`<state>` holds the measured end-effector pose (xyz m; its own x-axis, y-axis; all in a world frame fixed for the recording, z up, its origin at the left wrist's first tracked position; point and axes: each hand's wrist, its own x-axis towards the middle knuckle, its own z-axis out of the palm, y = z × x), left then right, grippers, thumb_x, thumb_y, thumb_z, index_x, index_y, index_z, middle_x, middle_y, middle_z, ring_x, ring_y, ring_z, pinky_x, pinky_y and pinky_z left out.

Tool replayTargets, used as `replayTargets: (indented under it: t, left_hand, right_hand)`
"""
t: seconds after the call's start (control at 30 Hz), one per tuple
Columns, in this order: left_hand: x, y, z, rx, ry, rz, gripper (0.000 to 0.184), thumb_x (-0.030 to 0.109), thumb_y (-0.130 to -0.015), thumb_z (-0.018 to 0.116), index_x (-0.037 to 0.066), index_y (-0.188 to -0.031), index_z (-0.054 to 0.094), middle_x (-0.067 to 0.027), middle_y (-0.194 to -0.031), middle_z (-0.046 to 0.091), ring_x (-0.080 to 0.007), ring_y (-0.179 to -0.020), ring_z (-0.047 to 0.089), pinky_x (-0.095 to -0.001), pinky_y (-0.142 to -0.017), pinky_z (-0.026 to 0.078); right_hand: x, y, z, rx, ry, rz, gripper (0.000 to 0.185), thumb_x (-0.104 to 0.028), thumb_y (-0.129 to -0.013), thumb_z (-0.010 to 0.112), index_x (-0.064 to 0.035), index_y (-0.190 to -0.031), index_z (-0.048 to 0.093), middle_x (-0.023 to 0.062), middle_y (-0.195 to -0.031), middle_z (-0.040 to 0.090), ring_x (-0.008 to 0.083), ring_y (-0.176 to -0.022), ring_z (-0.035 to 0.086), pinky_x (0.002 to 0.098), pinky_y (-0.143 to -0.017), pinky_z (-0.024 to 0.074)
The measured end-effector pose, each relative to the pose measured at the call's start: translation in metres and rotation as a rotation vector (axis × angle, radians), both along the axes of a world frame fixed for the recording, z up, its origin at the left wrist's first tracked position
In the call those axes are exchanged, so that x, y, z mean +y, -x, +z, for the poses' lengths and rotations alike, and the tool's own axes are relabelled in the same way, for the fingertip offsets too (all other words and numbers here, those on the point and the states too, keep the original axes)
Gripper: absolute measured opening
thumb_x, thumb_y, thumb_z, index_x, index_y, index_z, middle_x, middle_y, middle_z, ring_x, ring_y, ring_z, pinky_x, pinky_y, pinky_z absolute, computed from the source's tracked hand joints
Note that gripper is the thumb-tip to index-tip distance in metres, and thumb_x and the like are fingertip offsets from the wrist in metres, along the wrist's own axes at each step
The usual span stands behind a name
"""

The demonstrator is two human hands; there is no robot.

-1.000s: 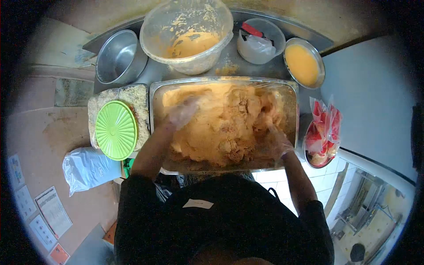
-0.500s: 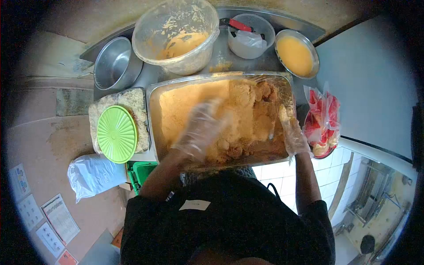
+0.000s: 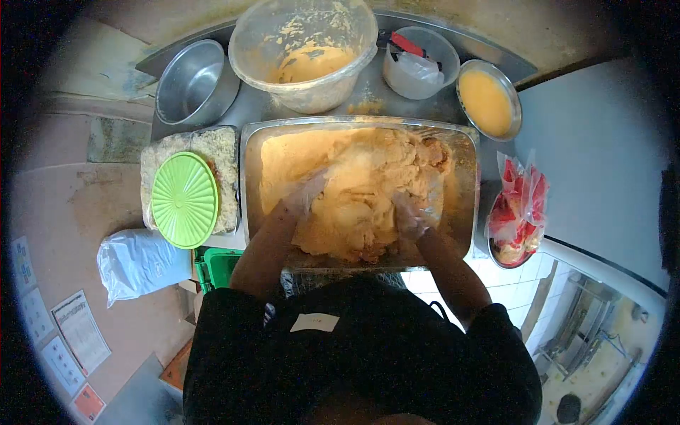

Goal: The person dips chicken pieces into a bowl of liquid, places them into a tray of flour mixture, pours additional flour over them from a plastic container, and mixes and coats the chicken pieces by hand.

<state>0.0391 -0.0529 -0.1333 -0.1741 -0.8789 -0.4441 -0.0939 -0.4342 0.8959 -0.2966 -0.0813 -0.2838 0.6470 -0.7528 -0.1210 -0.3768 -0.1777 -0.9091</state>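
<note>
A large metal tray (image 3: 464, 191) holds loose orange-tan crumb or flour (image 3: 283, 152), with lumpy, darker pieces (image 3: 432, 152) at its right side. My left hand (image 3: 310, 190), in a clear plastic glove, reaches into the heap left of the middle. My right hand (image 3: 409, 216), also gloved, is in the heap right of the middle. Coating and blur hide the fingers of both hands, so whether they hold a piece cannot be made out. Between them the crumb is heaped and smeared by motion.
Behind the tray stand a metal pot (image 3: 190, 85), a crumb-smeared plastic tub (image 3: 315, 88), a small tub with a bag (image 3: 418, 78) and a bowl of yellow liquid (image 3: 489, 103). A green lid (image 3: 184, 200) lies left; a red-and-clear bag (image 3: 520, 202) sits right.
My right hand has moved left from the tray's right wall into the heap. My left hand has shifted slightly left and sunk deeper. The crumb is now heaped toward the middle.
</note>
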Motion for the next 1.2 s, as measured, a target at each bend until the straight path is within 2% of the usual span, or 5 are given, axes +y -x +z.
replayTargets:
  t: [0.17, 0.33, 0.47, 0.87, 1.2]
  left_hand:
    - [0.010, -0.037, 0.043, -0.026, 0.029, 0.077, 0.050, 0.034, -0.103, 0.047, 0.001, -0.141, 0.048, -0.0122, -0.133, 0.056, -0.0209, -0.119, 0.053, -0.0358, -0.104, 0.042]
    - [0.006, -0.076, 0.040, -0.355, -0.142, 0.300, 0.051, 0.036, -0.101, 0.050, 0.002, -0.139, 0.050, -0.0126, -0.129, 0.058, -0.0217, -0.116, 0.055, -0.0362, -0.102, 0.042]
    - [-0.024, -0.076, -0.013, -0.447, -0.278, 0.325, 0.052, 0.038, -0.100, 0.052, 0.002, -0.138, 0.051, -0.0130, -0.126, 0.059, -0.0224, -0.115, 0.056, -0.0365, -0.101, 0.043]
    - [-0.069, -0.020, -0.022, -0.342, -0.135, 0.085, 0.055, 0.042, -0.096, 0.059, 0.002, -0.135, 0.055, -0.0140, -0.117, 0.064, -0.0244, -0.109, 0.059, -0.0376, -0.097, 0.045]
    - [-0.022, -0.043, 0.131, -0.238, -0.044, -0.076, 0.056, 0.049, -0.095, 0.059, 0.002, -0.125, 0.062, -0.0141, -0.104, 0.068, -0.0263, -0.098, 0.062, -0.0379, -0.089, 0.049]
  right_hand:
    - [-0.014, 0.059, 0.101, -0.338, -0.816, -0.162, 0.043, -0.023, -0.103, 0.044, -0.0028, -0.140, 0.047, 0.0139, -0.134, 0.056, 0.0251, -0.118, 0.056, 0.0351, -0.100, 0.0479]
    - [-0.088, 0.055, 0.207, -0.115, -0.500, -0.535, 0.049, -0.038, -0.100, 0.052, -0.0041, -0.135, 0.053, 0.0150, -0.117, 0.063, 0.0214, -0.098, 0.064, 0.0339, -0.084, 0.0556]
    - [-0.132, 0.010, 0.203, 0.528, 0.099, -0.299, 0.053, -0.042, -0.101, 0.049, -0.0050, -0.138, 0.049, 0.0151, -0.125, 0.061, 0.0262, -0.106, 0.062, 0.0370, -0.091, 0.0526]
    - [-0.158, -0.071, 0.218, -0.424, -1.138, -0.055, 0.056, -0.038, -0.095, 0.059, -0.0071, -0.141, 0.048, 0.0139, -0.133, 0.056, 0.0299, -0.114, 0.059, 0.0404, -0.091, 0.0516]
    - [-0.134, 0.003, 0.286, 0.520, -0.127, 0.233, 0.056, -0.042, -0.099, 0.051, -0.0075, -0.142, 0.047, 0.0173, -0.136, 0.054, 0.0286, -0.125, 0.052, 0.0412, -0.101, 0.0444]
